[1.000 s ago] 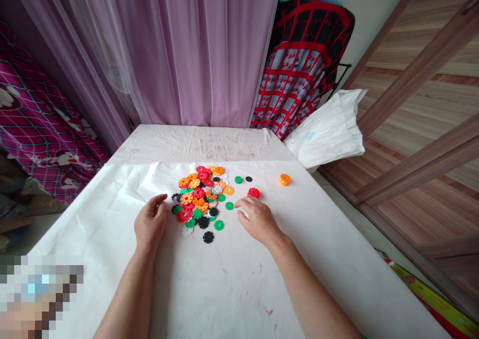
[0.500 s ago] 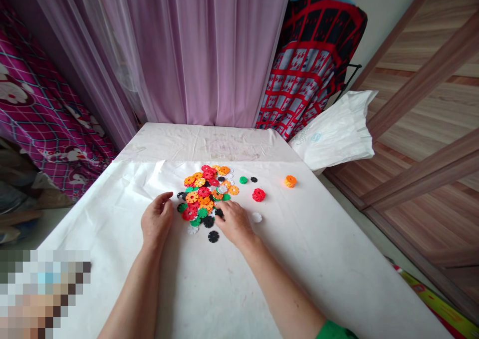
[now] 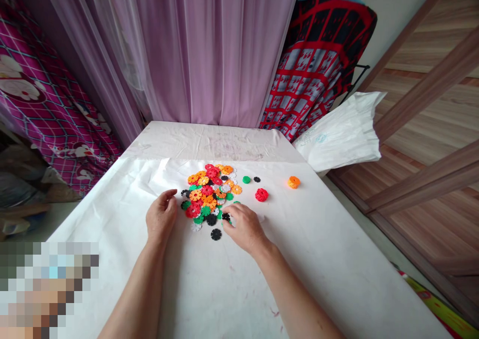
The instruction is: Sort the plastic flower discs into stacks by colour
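Observation:
A loose heap of flower-shaped plastic discs (image 3: 207, 190) in red, orange, green, black and white lies on the white-covered table. At the heap's near right edge, my right hand (image 3: 245, 225) pinches a black disc (image 3: 226, 216) between thumb and fingers. My left hand (image 3: 161, 216) rests on its side left of the heap, fingers loosely curved and apart, holding nothing. A single black disc (image 3: 216, 234) lies in front of the heap. To the right stand a red stack (image 3: 261, 194), an orange stack (image 3: 294, 182), a small green stack (image 3: 246, 179) and a black piece (image 3: 257, 179).
The table (image 3: 220, 289) is covered with a white cloth. Beyond its far edge hangs a purple curtain (image 3: 224, 54). A white bag (image 3: 340, 134) sits at the far right corner, beside wooden doors (image 3: 426, 109). A patterned magenta cloth (image 3: 56, 109) hangs at the left.
My right hand has moved slightly right and nearer, drawing the black disc from the heap's edge. The hand now covers most of the white disc beside it. My left hand stays beside the heap.

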The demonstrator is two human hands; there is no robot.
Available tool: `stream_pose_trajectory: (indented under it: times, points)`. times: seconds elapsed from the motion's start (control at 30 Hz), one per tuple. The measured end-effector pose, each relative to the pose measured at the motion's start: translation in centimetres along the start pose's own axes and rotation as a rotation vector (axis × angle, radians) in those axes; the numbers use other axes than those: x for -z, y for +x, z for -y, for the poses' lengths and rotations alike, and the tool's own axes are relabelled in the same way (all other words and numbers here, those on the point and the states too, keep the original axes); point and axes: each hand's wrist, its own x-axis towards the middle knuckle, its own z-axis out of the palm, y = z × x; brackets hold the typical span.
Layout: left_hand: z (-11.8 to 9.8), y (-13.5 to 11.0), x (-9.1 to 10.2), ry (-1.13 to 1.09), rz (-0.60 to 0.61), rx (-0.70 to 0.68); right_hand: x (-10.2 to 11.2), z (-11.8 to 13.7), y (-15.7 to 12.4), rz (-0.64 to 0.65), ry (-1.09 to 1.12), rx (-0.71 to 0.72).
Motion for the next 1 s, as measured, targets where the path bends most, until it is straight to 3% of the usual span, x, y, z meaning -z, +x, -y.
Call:
stream_pose_trajectory:
  times: [0.1, 0.27, 0.37, 0.57, 0.8, 1.0]
  points:
    - [0.2, 0.0, -0.1, -0.006, -0.011, -0.013, -0.7, 0.7, -1.1, 0.062, 0.032, 0.092]
    - [0.4, -0.1, -0.2, 0.004, -0.014, -0.02, -1.8, 0.9, -2.0, 0.106, 0.035, 0.087]
    - [0.4, 0.0, -0.2, 0.001, -0.018, -0.033, -1.2, 0.3, -1.6, 0.057, 0.082, 0.04]
    - [0.4, 0.1, -0.2, 0.003, -0.007, -0.043, 0.5, -1.6, -0.6, -0.16, 0.043, -0.129]
    - [0.2, -0.1, -0.1, 0.006, 0.003, -0.02, 0.5, -2.8, -0.5, -0.172, 0.066, -0.232]
    - [0.4, 0.0, -0.2, 0.003, 0.006, -0.021, 0.4, -3.0, -0.5, -0.128, -0.012, -0.165]
